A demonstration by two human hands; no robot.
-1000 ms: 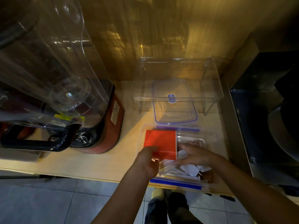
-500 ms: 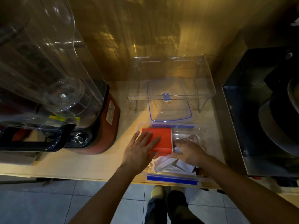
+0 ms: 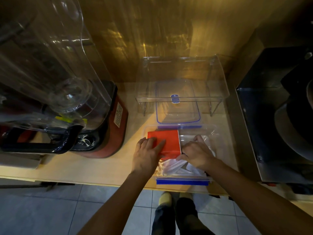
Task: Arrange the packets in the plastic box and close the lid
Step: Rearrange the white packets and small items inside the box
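Bench [image 3: 88, 168]: runs left to right before me, wall behind it
Plastic box [image 3: 213, 133]: on the bench at its near edge, straight before me
Flat packet [image 3: 171, 141]: in the left half of the plastic box
My left hand [image 3: 147, 154]: palm down on the flat packet's near left corner
Loose packets [image 3: 174, 167]: in the near half of the box, right of the flat packet
My right hand [image 3: 197, 153]: on the loose packets, just right of the flat packet
Lid [image 3: 177, 109]: behind the box, under the rack
Rack [image 3: 218, 77]: against the wall
Blender [image 3: 67, 92]: left of the box
Dark appliance [image 3: 274, 116]: right of the box
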